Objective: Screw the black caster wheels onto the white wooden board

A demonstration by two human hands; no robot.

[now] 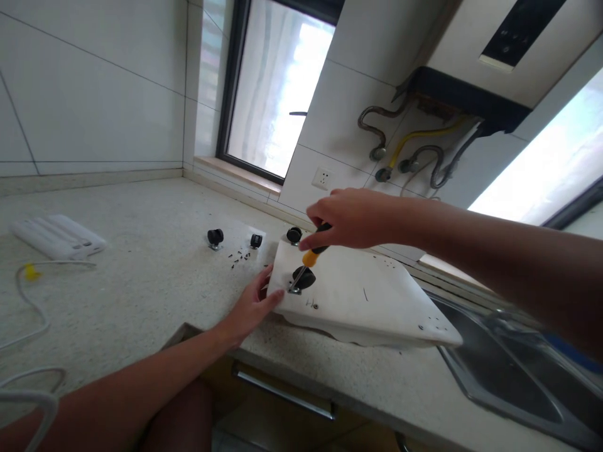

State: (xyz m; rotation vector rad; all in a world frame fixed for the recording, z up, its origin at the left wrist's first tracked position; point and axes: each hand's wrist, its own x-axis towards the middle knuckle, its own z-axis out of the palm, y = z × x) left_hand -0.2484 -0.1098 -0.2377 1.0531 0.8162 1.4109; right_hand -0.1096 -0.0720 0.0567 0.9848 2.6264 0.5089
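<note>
My right hand (336, 220) is closed around a screwdriver (311, 256) with a yellow and black handle. Its tip meets the metal plate of a black caster wheel (304, 277) on a white board (348, 289). A second caster (294, 235) stands at the board's far corner. At the board's left edge, my left hand (257, 296) grips the rim, thumb on top and fingers at the side. Two loose casters, one on the left (215, 237) and one nearer (255, 240), lie on the counter beside several small dark screws (240, 256).
A white power bank (59, 236) and a white cable (35, 301) lie on the counter (155, 251) at left. A steel sink (499, 370) is at right. Above hangs a water heater (494, 50) with hoses. A drawer handle (285, 390) runs below the counter edge.
</note>
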